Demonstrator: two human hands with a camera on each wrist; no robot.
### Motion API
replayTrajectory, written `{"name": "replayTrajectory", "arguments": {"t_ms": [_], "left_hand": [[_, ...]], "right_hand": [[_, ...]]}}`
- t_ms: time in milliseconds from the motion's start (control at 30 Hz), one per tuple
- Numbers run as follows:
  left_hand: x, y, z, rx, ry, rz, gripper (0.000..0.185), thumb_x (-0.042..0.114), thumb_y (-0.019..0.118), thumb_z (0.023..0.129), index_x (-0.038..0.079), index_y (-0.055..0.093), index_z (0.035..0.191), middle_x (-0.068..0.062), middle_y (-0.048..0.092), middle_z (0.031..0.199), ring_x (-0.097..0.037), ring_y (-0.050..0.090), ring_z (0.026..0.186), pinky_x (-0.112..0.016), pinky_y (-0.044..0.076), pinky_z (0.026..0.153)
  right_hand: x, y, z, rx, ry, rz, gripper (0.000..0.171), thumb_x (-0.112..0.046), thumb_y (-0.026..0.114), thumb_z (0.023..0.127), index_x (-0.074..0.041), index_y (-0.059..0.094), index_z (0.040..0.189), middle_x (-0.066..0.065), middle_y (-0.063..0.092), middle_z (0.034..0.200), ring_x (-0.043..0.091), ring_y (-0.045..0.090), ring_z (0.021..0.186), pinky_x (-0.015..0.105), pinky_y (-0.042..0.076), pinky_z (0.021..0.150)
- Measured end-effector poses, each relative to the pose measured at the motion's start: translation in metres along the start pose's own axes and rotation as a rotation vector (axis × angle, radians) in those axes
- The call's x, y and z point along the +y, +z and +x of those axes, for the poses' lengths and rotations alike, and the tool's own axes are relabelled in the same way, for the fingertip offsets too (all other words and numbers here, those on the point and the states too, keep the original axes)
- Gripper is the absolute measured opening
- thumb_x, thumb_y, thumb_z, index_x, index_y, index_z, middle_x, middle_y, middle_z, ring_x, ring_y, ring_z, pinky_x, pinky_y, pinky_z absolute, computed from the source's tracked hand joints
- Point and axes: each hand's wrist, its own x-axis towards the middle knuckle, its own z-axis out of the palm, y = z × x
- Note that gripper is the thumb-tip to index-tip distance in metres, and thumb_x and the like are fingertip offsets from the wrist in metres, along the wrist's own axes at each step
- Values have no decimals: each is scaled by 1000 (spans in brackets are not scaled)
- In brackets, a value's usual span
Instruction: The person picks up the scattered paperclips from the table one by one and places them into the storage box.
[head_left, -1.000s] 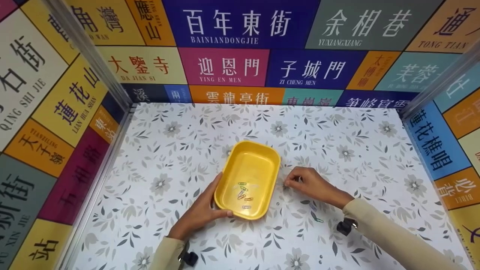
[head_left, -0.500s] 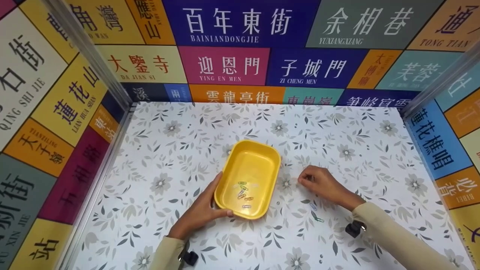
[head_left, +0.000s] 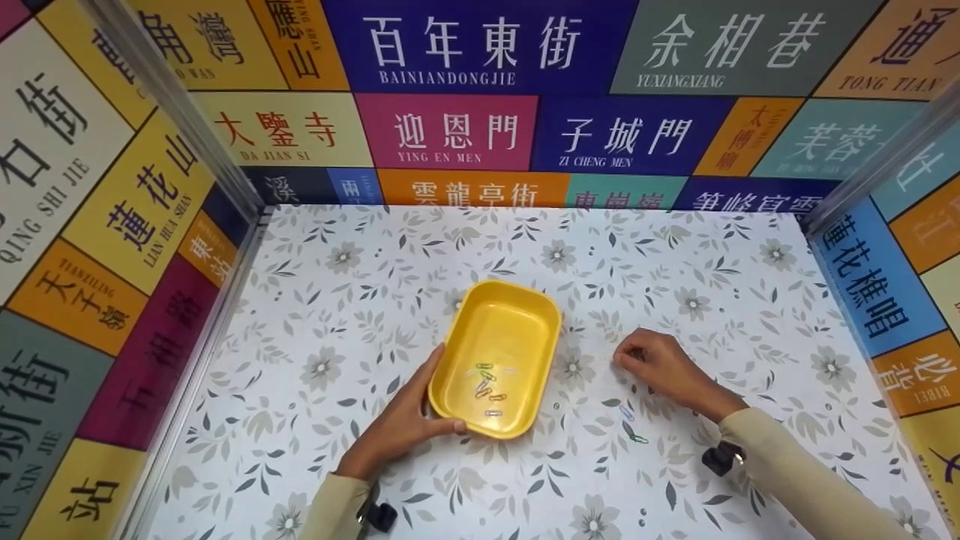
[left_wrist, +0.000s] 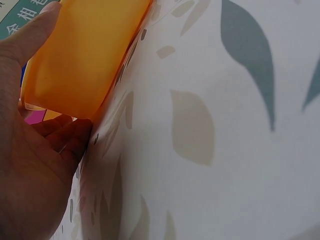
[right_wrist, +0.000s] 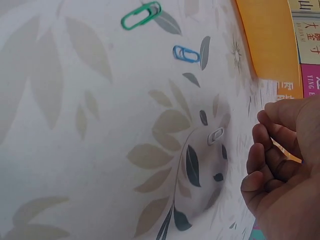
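My left hand [head_left: 401, 420] holds the near left corner of a yellow tray [head_left: 551, 337]; its thumb lies over the rim and its fingers go along the side. In the tray lie several small coloured paper clips [head_left: 486, 381]. My right hand [head_left: 656, 367] hovers just above the table, right of the tray. Its fingers are curled, with thumb and index fingertips together, and no object shows between them. In the right wrist view, a white paper clip [right_wrist: 216, 135] lies on the table near these fingers. Blue [right_wrist: 186, 53] and green [right_wrist: 141, 15] paper clips lie further off.
A white flowered cover [head_left: 360, 300] spreads over the table. Panels with coloured street-name signs [head_left: 480, 56] rise at the back and on both sides. Black cameras [head_left: 722, 457] sit at both wrists.
My right hand has moved right, away from the tray's side. My left hand and the tray have stayed in place.
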Motion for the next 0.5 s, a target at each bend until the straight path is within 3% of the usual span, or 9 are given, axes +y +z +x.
{"name": "replayTrajectory", "arguments": {"t_ms": [233, 433, 500], "left_hand": [[2, 0, -1, -12, -11, -23, 132, 50, 98, 81, 35, 11, 179, 8, 17, 183, -19, 18, 168, -49, 14, 136], [1, -1, 0, -10, -14, -14, 134, 52, 98, 80, 30, 11, 179, 8, 16, 183, -20, 18, 168, -51, 14, 136], [0, -1, 0, -11, -15, -19, 134, 52, 98, 80, 30, 11, 179, 10, 17, 183, -18, 18, 168, -50, 14, 136]], "right_hand": [[7, -3, -9, 10, -46, -3, 1, -4, 81, 100, -4, 80, 100, -1, 73, 94, 10, 63, 80, 18, 50, 74], [14, -1, -19, 32, -44, 8, 9, 3, 82, 96, -6, 80, 99, 0, 71, 92, 9, 63, 75, 18, 52, 67], [16, -1, -22, 51, -58, -6, 12, 5, 83, 94, -7, 80, 98, -1, 72, 92, 9, 63, 79, 17, 51, 71]]}}
